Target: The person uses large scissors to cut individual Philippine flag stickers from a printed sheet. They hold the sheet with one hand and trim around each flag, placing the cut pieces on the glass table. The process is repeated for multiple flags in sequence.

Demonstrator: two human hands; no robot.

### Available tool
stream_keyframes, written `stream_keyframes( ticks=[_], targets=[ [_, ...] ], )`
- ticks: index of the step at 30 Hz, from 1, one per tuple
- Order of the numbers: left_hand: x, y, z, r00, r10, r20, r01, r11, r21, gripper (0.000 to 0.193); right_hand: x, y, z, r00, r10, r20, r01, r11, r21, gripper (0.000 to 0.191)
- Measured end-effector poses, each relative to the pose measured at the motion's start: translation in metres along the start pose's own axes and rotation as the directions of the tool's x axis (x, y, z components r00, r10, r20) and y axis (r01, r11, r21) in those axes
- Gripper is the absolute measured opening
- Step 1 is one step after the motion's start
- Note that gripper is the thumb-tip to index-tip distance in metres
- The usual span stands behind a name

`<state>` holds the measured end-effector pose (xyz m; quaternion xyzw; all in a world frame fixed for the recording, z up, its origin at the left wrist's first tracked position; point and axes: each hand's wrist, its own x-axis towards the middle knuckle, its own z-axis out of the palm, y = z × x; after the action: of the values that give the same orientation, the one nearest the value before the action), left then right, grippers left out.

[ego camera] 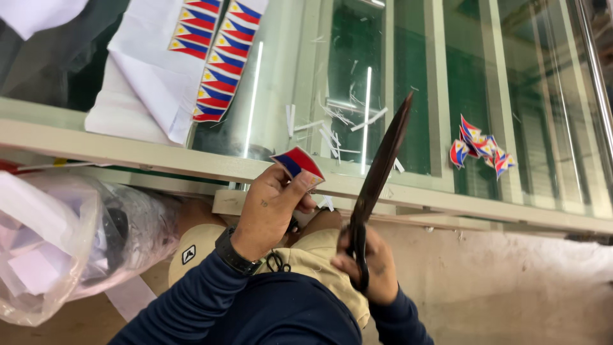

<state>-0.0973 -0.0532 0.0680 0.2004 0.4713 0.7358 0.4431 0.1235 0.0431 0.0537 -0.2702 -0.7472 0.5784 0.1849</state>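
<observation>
My left hand (271, 207) pinches a small cut-out flag sticker (298, 163), red, blue and white, held up just below the edge of a glass-topped table (159, 153). My right hand (370, 265) grips the handles of dark scissors (380, 169), whose shut blades point up and away over the glass. The sticker and the blades are apart. Both hands hover above my lap, in beige shorts and dark blue sleeves. A black watch sits on my left wrist.
White sheets with two columns of printed flags (214, 57) lie on the glass at the upper left. A small heap of cut flags (480, 148) rests at the right. Thin white paper trimmings (341, 121) scatter mid-table. A clear plastic bag of scraps (57, 243) sits at my left.
</observation>
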Motion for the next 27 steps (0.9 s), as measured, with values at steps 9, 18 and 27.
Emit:
stream_keyframes(
  ticks=[9,18,27],
  targets=[
    [-0.012,0.031,0.025,0.991,0.130,0.001,-0.130,0.983,0.128,0.017,-0.033,-0.011,-0.015,0.955,0.106,0.278,-0.151,0.978,0.145,0.101],
    [-0.018,0.049,0.029,0.980,0.199,0.008,-0.195,0.947,0.256,0.009,-0.035,-0.018,-0.005,0.958,0.168,0.233,-0.183,0.982,0.043,0.108],
    [-0.018,0.052,0.031,0.976,0.214,0.047,-0.219,0.939,0.264,0.008,-0.038,-0.013,-0.008,0.962,0.167,0.216,-0.182,0.982,0.050,0.103]
  ],
)
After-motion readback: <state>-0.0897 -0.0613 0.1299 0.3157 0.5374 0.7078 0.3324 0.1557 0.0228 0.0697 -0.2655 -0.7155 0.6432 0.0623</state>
